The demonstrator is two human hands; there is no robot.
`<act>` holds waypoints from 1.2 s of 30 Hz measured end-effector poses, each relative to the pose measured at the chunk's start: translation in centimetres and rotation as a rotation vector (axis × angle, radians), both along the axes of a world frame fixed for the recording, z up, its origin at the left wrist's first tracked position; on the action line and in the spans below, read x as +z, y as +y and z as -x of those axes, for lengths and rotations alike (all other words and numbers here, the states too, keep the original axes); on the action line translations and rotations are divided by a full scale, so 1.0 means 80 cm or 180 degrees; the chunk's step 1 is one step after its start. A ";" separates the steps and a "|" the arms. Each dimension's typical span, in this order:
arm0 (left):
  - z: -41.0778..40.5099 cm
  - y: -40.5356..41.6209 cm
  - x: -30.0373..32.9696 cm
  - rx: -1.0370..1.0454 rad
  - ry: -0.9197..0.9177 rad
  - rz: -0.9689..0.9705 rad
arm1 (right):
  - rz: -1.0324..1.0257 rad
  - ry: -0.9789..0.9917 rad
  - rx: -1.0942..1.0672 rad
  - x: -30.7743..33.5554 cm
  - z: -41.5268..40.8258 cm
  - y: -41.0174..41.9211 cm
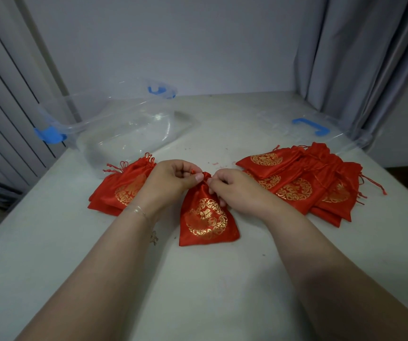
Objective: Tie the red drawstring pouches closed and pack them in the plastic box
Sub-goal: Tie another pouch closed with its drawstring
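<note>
We find one red drawstring pouch lying flat at the middle of the white tabletop, its gold round emblem facing up and its gathered neck pointing toward the far edge. We see both hands meeting at that neck: the left hand has its fingers curled and pinches a short end of red cord between thumb and forefinger, while the right hand has its fingers curled on the neck from the other side, where a thin cord shows at its fingertips. We cannot tell whether a knot is already formed, since the fingers cover the cord. We note a small stack of pouches just beside the left hand, toward the left edge, with looped cords at its top. We note a larger pile of pouches toward the right edge, overlapping one another, cords trailing loose on its right side. The clear plastic box with blue latches stands at the far left part of the tabletop, apart from the pouches, and we see no pouch inside it. Its clear lid with a blue handle lies near the far right corner, behind the larger pile
</note>
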State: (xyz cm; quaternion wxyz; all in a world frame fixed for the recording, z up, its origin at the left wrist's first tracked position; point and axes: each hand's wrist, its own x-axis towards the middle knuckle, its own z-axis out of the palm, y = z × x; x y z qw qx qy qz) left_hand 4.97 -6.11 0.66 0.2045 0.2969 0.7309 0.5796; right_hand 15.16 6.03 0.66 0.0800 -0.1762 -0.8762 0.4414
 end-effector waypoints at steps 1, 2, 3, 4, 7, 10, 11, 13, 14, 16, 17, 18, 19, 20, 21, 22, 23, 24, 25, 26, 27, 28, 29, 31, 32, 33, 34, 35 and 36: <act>0.000 0.000 0.001 0.0030 -0.0042 -0.0039 | 0.0006 0.0006 -0.0017 0.000 0.000 0.001; 0.000 0.000 0.001 0.0062 -0.0077 -0.0064 | 0.0021 0.0033 -0.0039 0.000 0.001 0.003; 0.000 -0.001 0.002 0.0086 -0.0110 -0.0084 | 0.0045 0.0062 -0.0064 0.000 0.001 0.005; 0.000 -0.001 0.002 0.0108 -0.0151 -0.0115 | 0.0048 0.0080 -0.0077 0.001 0.001 0.007; 0.001 -0.001 0.003 0.0119 -0.0220 -0.0161 | 0.0061 0.0044 -0.0081 -0.002 0.001 0.012; 0.001 -0.001 0.001 0.0012 -0.0084 -0.0061 | -0.0313 0.0197 -0.0250 -0.010 0.002 0.018; 0.001 -0.002 0.001 -0.0029 -0.0012 -0.0054 | -0.0388 0.0381 -0.0298 -0.011 0.003 0.019; 0.001 -0.003 0.001 -0.0131 0.0065 -0.0126 | -0.0306 0.0725 -0.0201 -0.010 0.004 0.019; 0.001 -0.003 0.001 -0.0206 0.0073 -0.0185 | -0.0175 0.0785 -0.0110 -0.009 0.005 0.019; -0.002 -0.001 0.001 -0.0328 0.0119 -0.0282 | -0.0005 0.0712 -0.0004 -0.005 0.005 0.017; -0.003 0.000 0.002 -0.0346 0.0162 -0.0310 | 0.0028 0.0647 -0.0016 -0.005 0.005 0.017; -0.004 0.001 0.001 -0.0327 0.0211 -0.0323 | 0.0047 0.0593 -0.0060 -0.005 0.006 0.018; -0.005 0.002 0.001 -0.0287 0.0259 -0.0324 | 0.0039 0.0588 -0.0112 -0.004 0.005 0.019; -0.005 0.002 0.000 -0.0234 0.0326 -0.0312 | 0.0027 0.0606 -0.0165 -0.003 0.005 0.019; -0.005 0.003 0.000 -0.0179 0.0406 -0.0288 | 0.0042 0.0630 -0.0199 -0.003 0.005 0.020; -0.005 0.003 0.000 -0.0117 0.0493 -0.0250 | 0.0047 0.0635 -0.0215 -0.002 0.005 0.019; -0.005 0.004 -0.001 -0.0060 0.0564 -0.0211 | 0.0028 0.0630 -0.0231 -0.002 0.005 0.018; -0.005 0.004 -0.001 -0.0005 0.0614 -0.0172 | -0.0015 0.0626 -0.0246 -0.002 0.005 0.017; -0.005 0.004 -0.002 0.0052 0.0650 -0.0130 | -0.0077 0.0638 -0.0257 -0.003 0.006 0.016; -0.005 0.005 -0.003 0.0117 0.0698 -0.0078 | -0.0149 0.0660 -0.0269 -0.004 0.006 0.015; -0.005 0.005 -0.003 0.0183 0.0762 -0.0024 | -0.0216 0.0685 -0.0282 -0.005 0.006 0.014; -0.005 0.005 -0.004 0.0245 0.0855 0.0034 | -0.0278 0.0706 -0.0293 -0.005 0.006 0.012; -0.005 0.005 -0.005 0.0290 0.0973 0.0101 | -0.0333 0.0730 -0.0300 -0.006 0.007 0.011; -0.005 0.006 -0.006 0.0336 0.1267 0.0281 | -0.0454 0.0802 -0.0295 -0.006 0.006 0.008; -0.004 0.006 -0.006 0.0349 0.1423 0.0371 | -0.0503 0.0835 -0.0287 -0.006 0.006 0.006; -0.005 0.005 -0.007 0.0355 0.1569 0.0448 | -0.0536 0.0852 -0.0282 -0.006 0.007 0.005; -0.005 0.005 -0.007 0.0357 0.1696 0.0519 | -0.0553 0.0853 -0.0277 -0.006 0.007 0.004; -0.004 0.004 -0.007 0.0355 0.1798 0.0580 | -0.0556 0.0841 -0.0274 -0.006 0.008 0.003; -0.004 0.004 -0.007 0.0352 0.1872 0.0624 | -0.0544 0.0826 -0.0273 -0.006 0.008 0.002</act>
